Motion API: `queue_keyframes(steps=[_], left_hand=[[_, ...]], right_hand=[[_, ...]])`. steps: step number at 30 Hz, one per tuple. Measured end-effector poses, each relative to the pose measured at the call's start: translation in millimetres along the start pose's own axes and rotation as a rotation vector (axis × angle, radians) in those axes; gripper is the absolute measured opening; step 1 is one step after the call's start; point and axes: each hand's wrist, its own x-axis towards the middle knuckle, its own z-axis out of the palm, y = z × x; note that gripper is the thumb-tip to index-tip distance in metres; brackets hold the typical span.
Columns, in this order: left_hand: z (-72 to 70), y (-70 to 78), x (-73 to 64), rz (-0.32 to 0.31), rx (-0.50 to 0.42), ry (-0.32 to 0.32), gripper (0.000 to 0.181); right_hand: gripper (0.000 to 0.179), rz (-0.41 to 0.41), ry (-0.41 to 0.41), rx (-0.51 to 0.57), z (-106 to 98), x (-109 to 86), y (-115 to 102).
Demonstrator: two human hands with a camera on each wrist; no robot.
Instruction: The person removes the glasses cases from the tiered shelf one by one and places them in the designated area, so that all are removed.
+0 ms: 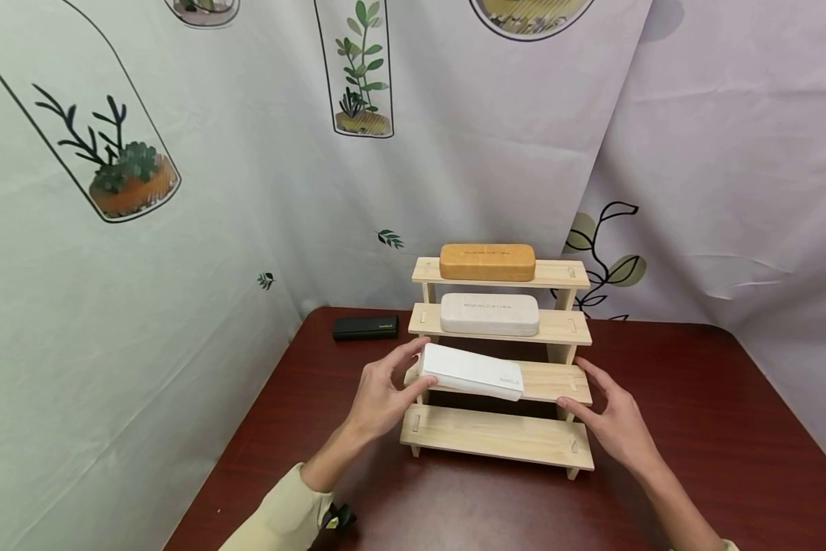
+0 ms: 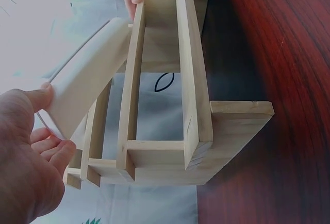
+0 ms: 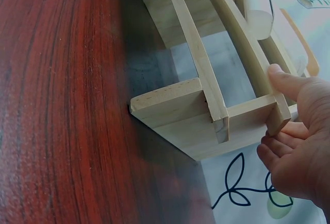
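Observation:
My left hand [image 1: 377, 394] pinches the left end of a white glasses case [image 1: 473, 370], thumb at the front and fingers behind. The case slants over the second step from the bottom of a wooden stepped rack [image 1: 498, 435]; whether its far end touches the step I cannot tell. My right hand [image 1: 614, 419] grips the right end of that same step, with the thumb [image 3: 278, 74] on its edge. Higher up, a cream glasses case [image 1: 490, 314] rests on one step and a tan glasses case [image 1: 487, 262] on the top one.
A black glasses case [image 1: 365, 327] lies on the dark red table [image 1: 702, 451], behind and left of the rack. Curtains [image 1: 509, 153] with printed plants hang close behind the table and along its left side. The rack's lowest step is bare.

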Motion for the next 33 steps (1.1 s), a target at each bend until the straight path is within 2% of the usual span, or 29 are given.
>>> queue_keyframes(steps=[9, 18, 33], left_hand=[[-9.9, 1.3, -4.4, 0.002, 0.053, 0.025, 0.060], [-20.9, 4.9, -9.9, -0.043, 0.050, 0.037, 0.061], [-42.9, 3.6, -20.1, -0.050, 0.054, 0.105, 0.062]], right_hand=[[0.082, -0.005, -0.002, 0.003, 0, 0.5, 0], [0.082, 0.008, -0.011, 0.002, -1, 0.5, 0], [0.082, 0.003, -0.006, 0.003, 0, -0.5, 0]])
